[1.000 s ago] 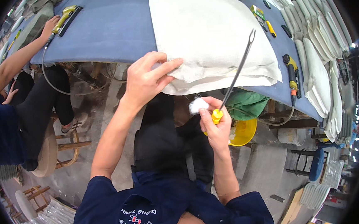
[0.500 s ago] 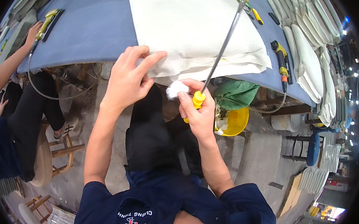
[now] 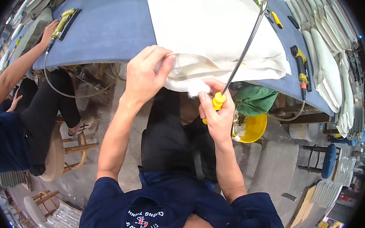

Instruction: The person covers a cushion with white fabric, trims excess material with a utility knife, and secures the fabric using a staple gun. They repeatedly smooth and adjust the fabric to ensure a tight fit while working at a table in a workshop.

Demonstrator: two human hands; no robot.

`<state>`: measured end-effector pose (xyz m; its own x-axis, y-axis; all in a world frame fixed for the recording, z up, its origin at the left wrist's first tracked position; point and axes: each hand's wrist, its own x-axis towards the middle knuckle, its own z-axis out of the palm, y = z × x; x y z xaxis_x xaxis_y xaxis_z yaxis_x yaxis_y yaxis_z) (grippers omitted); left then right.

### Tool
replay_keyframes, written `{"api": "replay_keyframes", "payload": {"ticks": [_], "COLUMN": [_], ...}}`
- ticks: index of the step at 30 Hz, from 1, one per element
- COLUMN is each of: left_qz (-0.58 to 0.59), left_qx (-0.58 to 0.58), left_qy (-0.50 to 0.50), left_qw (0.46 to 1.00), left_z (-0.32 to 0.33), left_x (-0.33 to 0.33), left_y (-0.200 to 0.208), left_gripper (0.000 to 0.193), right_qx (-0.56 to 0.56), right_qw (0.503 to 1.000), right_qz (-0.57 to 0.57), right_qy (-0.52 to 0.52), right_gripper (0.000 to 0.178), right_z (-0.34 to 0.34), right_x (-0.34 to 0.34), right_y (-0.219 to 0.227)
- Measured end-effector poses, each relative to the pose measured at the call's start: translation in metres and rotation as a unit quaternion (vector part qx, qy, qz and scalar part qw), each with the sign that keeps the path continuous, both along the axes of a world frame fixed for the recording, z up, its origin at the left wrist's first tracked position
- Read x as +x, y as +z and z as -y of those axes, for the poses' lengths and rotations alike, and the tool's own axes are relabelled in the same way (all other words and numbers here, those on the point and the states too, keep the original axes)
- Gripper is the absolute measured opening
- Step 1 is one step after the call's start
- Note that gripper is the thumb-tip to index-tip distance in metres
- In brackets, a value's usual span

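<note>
A white fabric-covered pad lies on the blue-covered table in front of me, its loose near edge folded in layers. My left hand is closed at the left end of that edge, thumb and fingertips pinching the cloth. Just below the edge, my right hand grips a screwdriver-like tool by its yellow handle. Its long metal shaft points up and right across the pad, and the tip looks flattened with a slot. A tuft of white stuffing is also held at my right thumb and fingers.
To the right on the table lie a yellow-black air tool with a hose, a yellow cutter and stacked pale pads. Below hang a green cloth and a yellow bucket. At left, a co-worker's hand holds a staple gun.
My left fingers, spread over the pad's edge before, have closed on the cloth. The right hand keeps the tool and stuffing near the edge. The whole view has shifted slightly.
</note>
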<state>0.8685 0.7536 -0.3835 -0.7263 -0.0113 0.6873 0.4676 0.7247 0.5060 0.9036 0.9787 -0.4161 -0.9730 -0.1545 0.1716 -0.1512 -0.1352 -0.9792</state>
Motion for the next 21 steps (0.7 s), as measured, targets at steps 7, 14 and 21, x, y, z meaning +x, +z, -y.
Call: {"api": "replay_keyframes", "payload": {"ticks": [7, 14, 21], "left_qz": [-0.007, 0.157, 0.184], "left_qx": [-0.133, 0.363, 0.413], "left_qy": [-0.045, -0.138, -0.154], "left_qw": [0.99, 0.908, 0.878], "left_z": [0.005, 0.003, 0.004], "left_x": [-0.001, -0.041, -0.047], "left_y": [0.017, -0.023, -0.024], "left_gripper": [0.013, 0.03, 0.032], "right_qx": [-0.022, 0.125, 0.233], "right_qw": [0.999, 0.945, 0.88], "right_qz": [0.003, -0.259, -0.388], "right_qy": [-0.029, -0.153, -0.145], "right_gripper": [0.031, 0.026, 0.033], "right_z": [0.017, 0.044, 0.074], "right_x": [-0.011, -0.045, -0.062], "right_y": [0.012, 0.013, -0.001]}}
